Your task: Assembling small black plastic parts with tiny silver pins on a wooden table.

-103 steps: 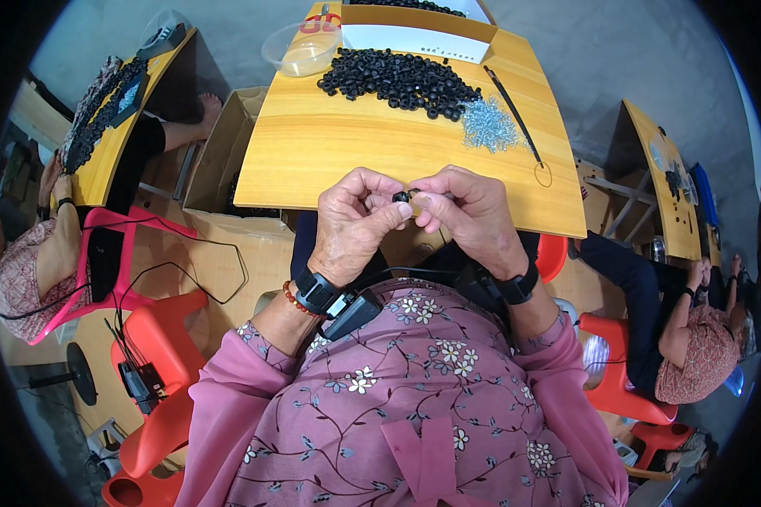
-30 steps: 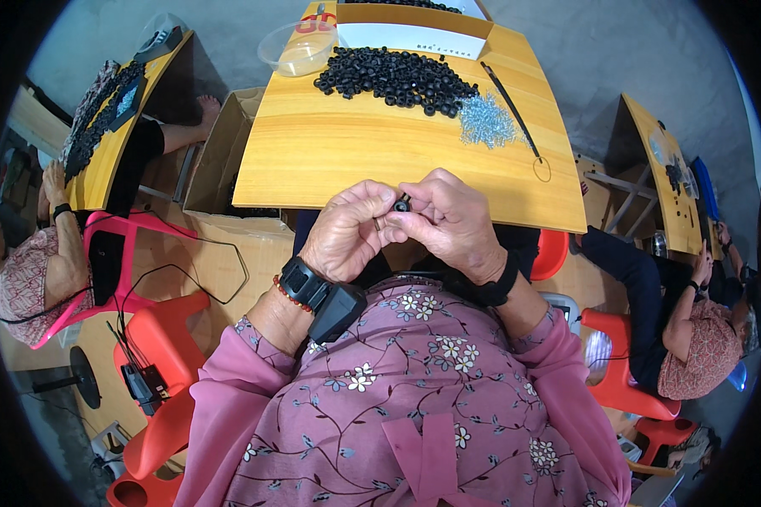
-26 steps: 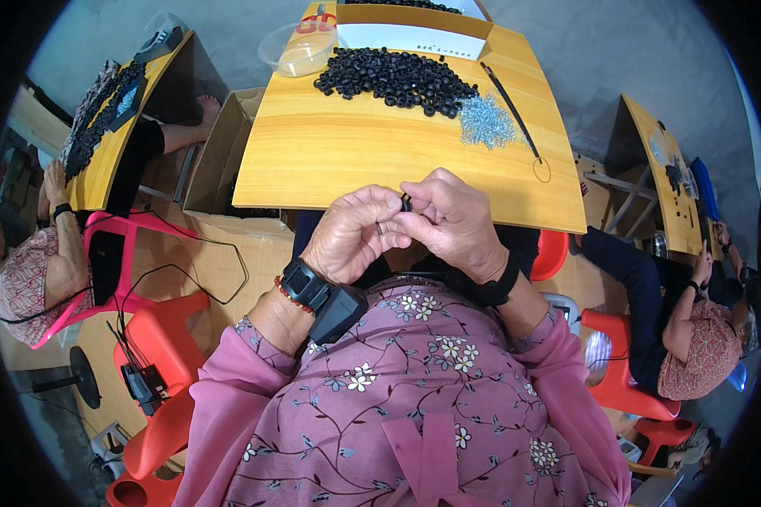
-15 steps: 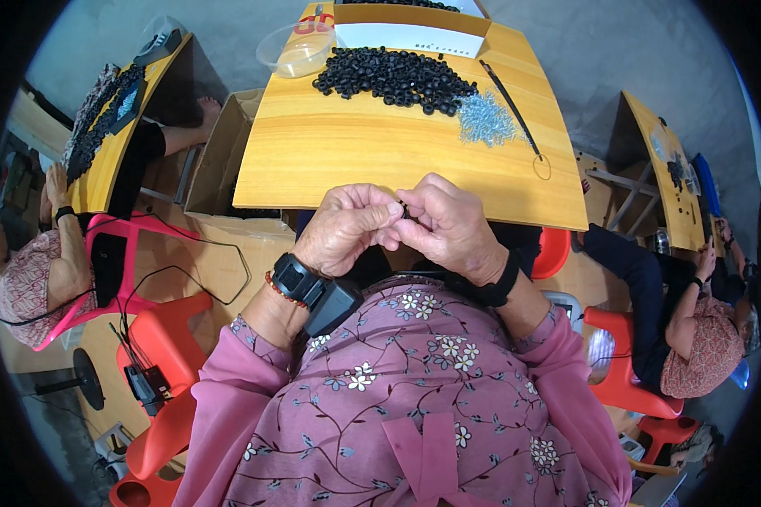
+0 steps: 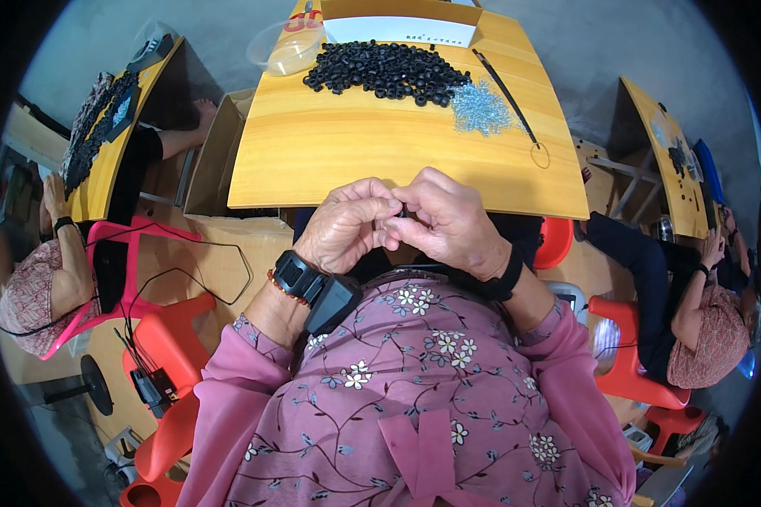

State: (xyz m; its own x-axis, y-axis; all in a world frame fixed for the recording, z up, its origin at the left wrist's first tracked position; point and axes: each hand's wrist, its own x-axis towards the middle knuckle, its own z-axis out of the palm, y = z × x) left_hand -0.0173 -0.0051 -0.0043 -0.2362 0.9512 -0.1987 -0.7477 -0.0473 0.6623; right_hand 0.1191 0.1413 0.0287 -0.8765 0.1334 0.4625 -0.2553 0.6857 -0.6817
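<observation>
Left hand [image 5: 347, 226] and right hand [image 5: 454, 221]: fingers pinched on black piece [image 5: 402, 210], apparently mid-fitting; next calls for steady pressure. Black pile [image 5: 385, 72], twelve o'clock; clear bits [image 5: 480, 110], one o'clock.

The black pieces [image 5: 385, 72] look plastic, the tabletop [image 5: 330, 148] smooth wood, the apron [image 5: 389, 389] matt cloth.

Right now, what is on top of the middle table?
Black parts, clear bits, a black stick, a clear bowl, something red and a white box. The heaps hide the wood beneath; the box's front hides whatever lies close behind it.
</observation>
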